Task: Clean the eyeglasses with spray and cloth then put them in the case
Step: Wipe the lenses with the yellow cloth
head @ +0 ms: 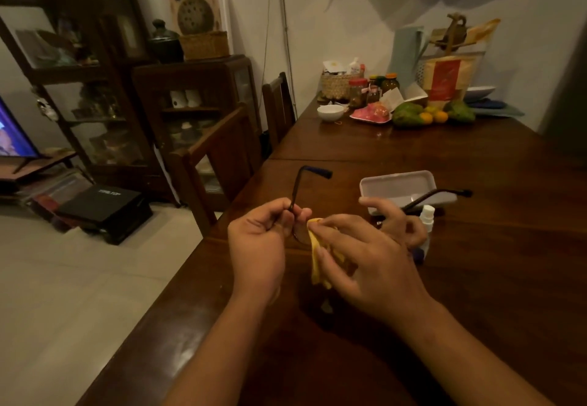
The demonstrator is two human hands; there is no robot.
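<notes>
Dark-framed eyeglasses (297, 192) are held above the wooden table (476, 278), both temples pointing away from me. My left hand (259, 243) pinches the frame at the left hinge. In my right hand (365, 253) a yellow cloth (317, 266) is pressed against a lens. My fingers hide most of the lenses. A grey glasses case (397, 185) lies open just beyond my right hand. The small white spray bottle (427, 215) stands to the right of that hand, partly hidden by it.
At the table's far end are a white bowl (330, 111), a pink plate (370, 113), fruit (425, 115), jars and a basket (338, 84). Two wooden chairs (222, 164) stand along the left edge. Cabinets and a black box (104, 205) are at left.
</notes>
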